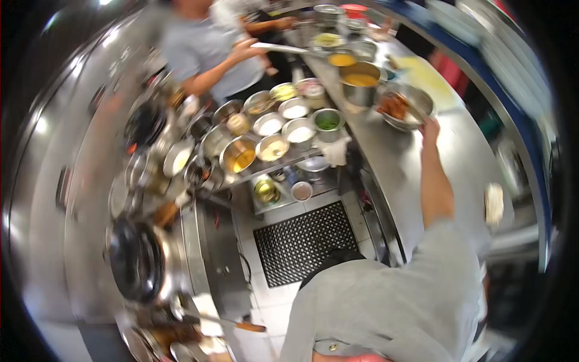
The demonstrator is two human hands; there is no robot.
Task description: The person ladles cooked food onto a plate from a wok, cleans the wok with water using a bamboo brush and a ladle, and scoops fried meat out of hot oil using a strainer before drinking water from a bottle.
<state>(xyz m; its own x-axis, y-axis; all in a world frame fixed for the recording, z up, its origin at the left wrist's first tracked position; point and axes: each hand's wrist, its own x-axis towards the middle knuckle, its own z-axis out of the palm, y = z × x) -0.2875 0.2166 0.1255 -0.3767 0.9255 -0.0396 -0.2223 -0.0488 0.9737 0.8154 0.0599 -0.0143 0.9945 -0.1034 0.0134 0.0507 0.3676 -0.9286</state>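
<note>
On the right-hand counter, my right hand (429,128) is closed at the near rim of a metal bowl (429,102). Reddish-orange food (393,106) lies in the bowl, and what looks like a utensil handle leans inside it. My right arm is stretched far forward. Just beyond the bowl stands a deep metal pot (357,92) of orange-yellow liquid. Only a strip of skin and something red show at the bottom edge; my left hand cannot be made out there.
Several metal containers of ingredients (268,123) fill the middle station. A person in a light shirt (211,54) holds a long pale utensil (280,47) behind it. A black-lidded pot (136,259) and a wooden-handled ladle (250,326) are at left. A black mat (307,241) covers the floor.
</note>
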